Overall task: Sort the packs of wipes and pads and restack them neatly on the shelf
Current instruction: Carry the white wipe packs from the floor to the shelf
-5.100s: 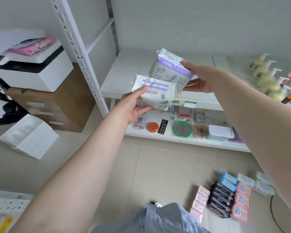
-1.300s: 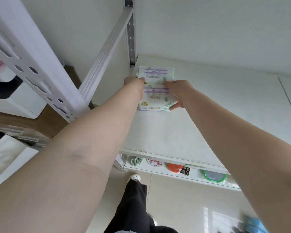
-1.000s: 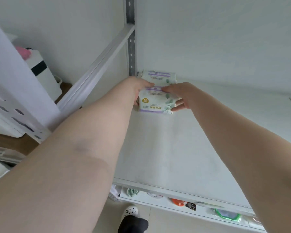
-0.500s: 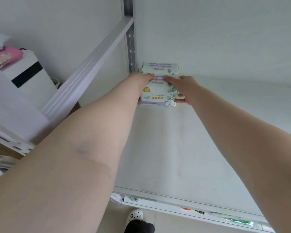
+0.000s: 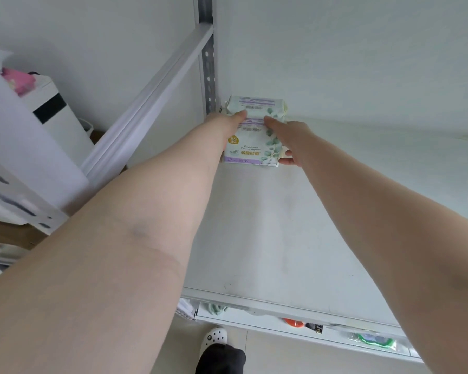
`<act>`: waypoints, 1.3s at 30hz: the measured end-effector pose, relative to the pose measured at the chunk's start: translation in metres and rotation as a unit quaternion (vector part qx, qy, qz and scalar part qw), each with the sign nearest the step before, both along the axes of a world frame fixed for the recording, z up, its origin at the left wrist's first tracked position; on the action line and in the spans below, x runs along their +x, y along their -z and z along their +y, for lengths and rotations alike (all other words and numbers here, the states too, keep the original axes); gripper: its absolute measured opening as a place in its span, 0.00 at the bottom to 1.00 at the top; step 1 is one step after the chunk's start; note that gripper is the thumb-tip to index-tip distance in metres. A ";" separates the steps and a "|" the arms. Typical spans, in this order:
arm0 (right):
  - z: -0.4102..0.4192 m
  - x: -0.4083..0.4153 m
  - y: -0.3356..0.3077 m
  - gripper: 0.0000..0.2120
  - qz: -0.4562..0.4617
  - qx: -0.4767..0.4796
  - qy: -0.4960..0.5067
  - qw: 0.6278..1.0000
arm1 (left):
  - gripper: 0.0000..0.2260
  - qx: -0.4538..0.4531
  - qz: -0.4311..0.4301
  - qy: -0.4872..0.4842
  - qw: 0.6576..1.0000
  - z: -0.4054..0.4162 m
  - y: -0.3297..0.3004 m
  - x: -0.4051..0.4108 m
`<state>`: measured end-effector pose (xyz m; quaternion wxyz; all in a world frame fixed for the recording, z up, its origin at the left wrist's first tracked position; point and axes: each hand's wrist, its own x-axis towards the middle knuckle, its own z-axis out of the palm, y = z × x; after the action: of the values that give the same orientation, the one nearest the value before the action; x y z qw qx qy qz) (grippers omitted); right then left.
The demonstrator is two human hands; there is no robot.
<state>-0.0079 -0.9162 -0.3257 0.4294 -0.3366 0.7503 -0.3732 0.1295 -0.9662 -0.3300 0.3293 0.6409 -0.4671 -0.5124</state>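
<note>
two white packs with purple bands and green leaf print sit in the back left corner of the white shelf [image 5: 268, 225], one in front of the other; the rear pack [image 5: 256, 103] stands just beside the grey slotted upright [image 5: 207, 63] and against the wall, and the front pack [image 5: 250, 147] lies touching it, label facing up and toward the camera; the left hand [image 5: 223, 126] rests on the front pack's left edge, fingers extended with the tips reaching the seam between the two packs; the right hand [image 5: 289, 133] covers the right edge, forefinger laid straight along the top and the thumb curled under the lower right corner, so the pack is held between both hands; whether the left thumb wraps the pack cannot be told; below the shelf's front lip a lower shelf [image 5: 308, 333] carries small items, among them an orange round thing [image 5: 293, 322] and a green-rimmed one [image 5: 373, 340]; a white clog [image 5: 214, 338] stands on the tiled floor; at left sits a white printer [image 5: 57, 120] with a black stripe.
</note>
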 end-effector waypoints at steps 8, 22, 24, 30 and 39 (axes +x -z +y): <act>0.061 -0.009 -0.040 0.31 0.136 -0.022 -0.003 0.990 | 0.27 -0.059 -0.114 -0.001 0.992 0.056 -0.041 0.015; 0.359 -0.018 -0.050 0.25 0.388 0.066 -0.043 0.918 | 0.25 -0.291 -0.280 0.405 0.820 0.319 -0.072 -0.048; 0.400 -0.021 -0.047 0.25 0.392 0.097 0.005 0.915 | 0.25 -0.294 -0.274 0.440 0.803 0.355 -0.066 -0.058; 0.528 -0.018 -0.028 0.25 0.374 0.188 0.086 0.904 | 0.26 -0.308 -0.265 0.549 0.731 0.448 -0.031 -0.067; 0.684 -0.036 -0.005 0.27 0.353 0.257 0.123 0.891 | 0.26 -0.354 -0.300 0.649 0.602 0.575 -0.007 -0.108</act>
<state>-0.0439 -0.2322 -0.3202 0.1585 -0.2287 0.9577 -0.0738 0.0214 -0.3914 -0.3233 -0.0474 0.1197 -0.9779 -0.1649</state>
